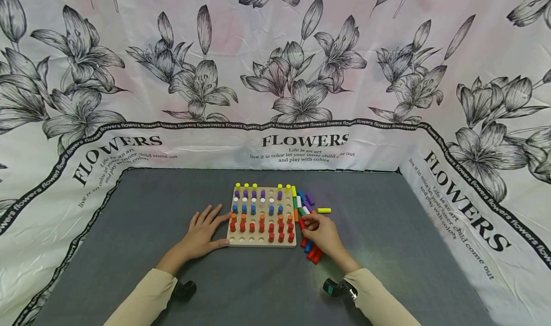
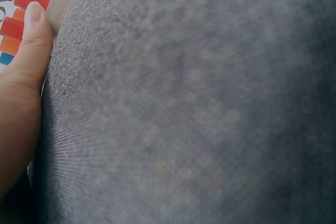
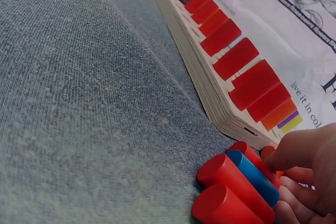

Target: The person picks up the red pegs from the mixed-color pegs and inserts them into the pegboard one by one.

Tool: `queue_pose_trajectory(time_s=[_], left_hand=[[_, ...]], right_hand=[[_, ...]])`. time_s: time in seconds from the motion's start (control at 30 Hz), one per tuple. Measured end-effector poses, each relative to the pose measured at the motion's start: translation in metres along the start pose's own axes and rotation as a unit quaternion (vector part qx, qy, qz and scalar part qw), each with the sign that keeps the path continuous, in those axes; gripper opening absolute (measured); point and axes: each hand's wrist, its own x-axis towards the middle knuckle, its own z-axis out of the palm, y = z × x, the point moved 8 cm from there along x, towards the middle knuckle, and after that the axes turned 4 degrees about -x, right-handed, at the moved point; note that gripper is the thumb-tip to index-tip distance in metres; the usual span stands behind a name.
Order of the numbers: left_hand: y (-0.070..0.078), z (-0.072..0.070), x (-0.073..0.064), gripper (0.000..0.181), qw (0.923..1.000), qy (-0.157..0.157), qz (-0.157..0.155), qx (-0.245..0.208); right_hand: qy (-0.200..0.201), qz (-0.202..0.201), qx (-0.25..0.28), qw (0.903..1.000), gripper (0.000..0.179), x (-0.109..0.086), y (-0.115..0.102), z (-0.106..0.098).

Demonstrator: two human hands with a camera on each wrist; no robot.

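Note:
A wooden pegboard (image 1: 261, 243) lies on the grey cloth, with rows of yellow, purple, white, blue, orange and red pegs standing in its holes. Several holes hold no peg. My left hand (image 1: 200, 233) rests spread at the board's left side, its thumb (image 2: 34, 35) touching the near left corner. Beside the right edge lies a loose pile of pegs, among them a blue peg (image 3: 254, 177) and red pegs (image 3: 231, 205). Over this pile, my right hand (image 1: 324, 232) pinches a red peg (image 1: 302, 224) between thumb and fingers; the fingers partly hide it in the right wrist view.
One yellow peg (image 1: 324, 210) lies apart, right of the pile. Purple pegs (image 1: 310, 198) lie at the pile's far end. Grey cloth (image 1: 387, 230) covers the table. A flower-printed sheet (image 1: 206, 146) stands around the back and sides.

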Motion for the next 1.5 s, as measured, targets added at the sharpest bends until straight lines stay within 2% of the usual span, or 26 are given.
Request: queue_pose_trajectory(time_s=[0.37,0.83,1.5], left_hand=[[-0.0035,0.0015,-0.0010,0.078,1.0000,0.001,-0.002,0.003],[-0.0017,0.0005,-0.0017,0.078,1.0000,0.002,0.002,-0.004],[-0.0010,0.0000,0.0002,0.078,1.0000,-0.002,-0.006,0.000]], right_hand=[[0.016,0.014,-0.015,0.9997,0.032,0.0056,-0.0013,0.0014],[0.024,0.011,-0.033,0.9991,0.026,0.0069,-0.0048,0.0007],[0.034,0.018,-0.036,0.9986,0.023,0.0062,-0.0023,-0.0016]])
